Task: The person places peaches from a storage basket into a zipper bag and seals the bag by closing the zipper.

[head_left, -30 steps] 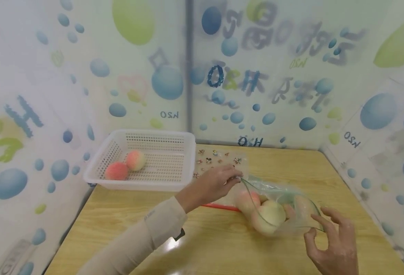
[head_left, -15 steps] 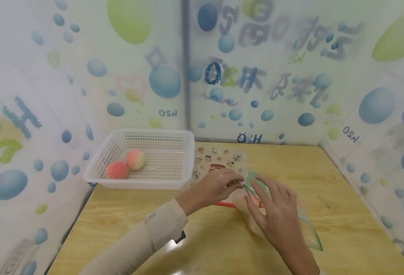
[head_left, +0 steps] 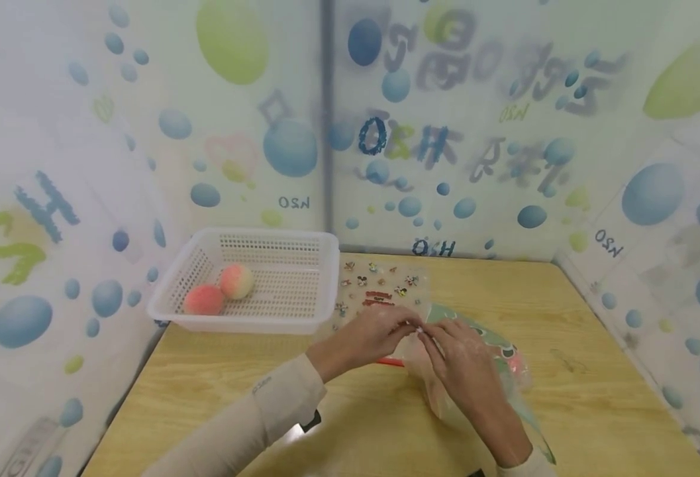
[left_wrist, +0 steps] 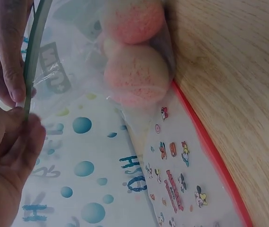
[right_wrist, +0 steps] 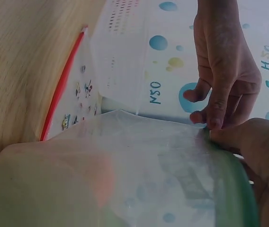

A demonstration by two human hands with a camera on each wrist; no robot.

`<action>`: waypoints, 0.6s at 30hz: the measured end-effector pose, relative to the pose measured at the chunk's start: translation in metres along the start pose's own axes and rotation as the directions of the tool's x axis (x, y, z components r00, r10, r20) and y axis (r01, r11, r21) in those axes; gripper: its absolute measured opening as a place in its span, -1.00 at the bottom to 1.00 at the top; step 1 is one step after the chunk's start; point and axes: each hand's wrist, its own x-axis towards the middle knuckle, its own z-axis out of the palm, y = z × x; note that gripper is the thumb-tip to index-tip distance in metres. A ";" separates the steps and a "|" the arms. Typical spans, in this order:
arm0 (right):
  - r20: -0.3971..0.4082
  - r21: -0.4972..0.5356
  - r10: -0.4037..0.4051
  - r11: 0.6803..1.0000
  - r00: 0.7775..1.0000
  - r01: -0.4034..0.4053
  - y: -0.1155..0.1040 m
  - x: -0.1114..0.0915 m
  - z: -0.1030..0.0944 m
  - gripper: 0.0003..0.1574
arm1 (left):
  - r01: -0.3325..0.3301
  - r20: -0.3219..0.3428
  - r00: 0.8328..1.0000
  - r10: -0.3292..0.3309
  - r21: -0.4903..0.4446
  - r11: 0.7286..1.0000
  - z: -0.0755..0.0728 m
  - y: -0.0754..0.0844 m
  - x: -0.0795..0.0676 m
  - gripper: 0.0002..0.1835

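Observation:
My left hand (head_left: 373, 334) pinches one end of the zip edge of a clear zip bag (right_wrist: 163, 165) with a green strip. Right beside those fingertips, the thumb and fingers of my right hand (head_left: 465, 361) pinch the same green strip (left_wrist: 32, 61). Inside the bag are peaches (left_wrist: 137, 73), pale with pink speckled patches, lying low in it. In the head view my right hand and forearm hide much of the bag, and its green-edged far end hangs out toward the lower right.
A white perforated basket (head_left: 248, 326) stands at the back left with two peaches, a red one (head_left: 204, 300) and a pale pink one (head_left: 237, 281). Between basket and hands lies a clear bag with cartoon prints (head_left: 379, 291) and a red edge (left_wrist: 210, 151). Patterned walls enclose the wooden table (head_left: 600, 318).
My right hand has come from the bag's far right side over to my left hand and now pinches the zip edge there. The bag's mouth, spread wide before, is drawn narrow. My left hand stays nearly in place.

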 end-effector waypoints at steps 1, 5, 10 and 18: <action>0.003 -0.009 0.003 1.000 1.000 -0.003 0.000 0.000 0.001 -0.84 | -0.005 -0.006 1.000 0.005 0.027 1.000 0.000 -0.001 0.000 -0.84; 0.020 -0.036 0.023 0.999 1.000 -0.022 0.000 -0.002 0.003 -0.86 | -0.017 -0.050 0.998 0.025 0.139 0.990 0.000 -0.004 0.000 -0.91; 0.022 -0.051 0.057 0.997 0.998 -0.056 -0.001 -0.005 0.005 -0.77 | -0.030 -0.097 0.994 0.055 0.239 0.971 0.003 -0.005 -0.002 -0.96; -0.033 -0.065 0.090 0.994 0.995 -0.092 -0.005 -0.005 0.006 -0.71 | 0.003 -0.142 0.988 0.053 0.367 0.930 0.006 -0.004 -0.005 -0.95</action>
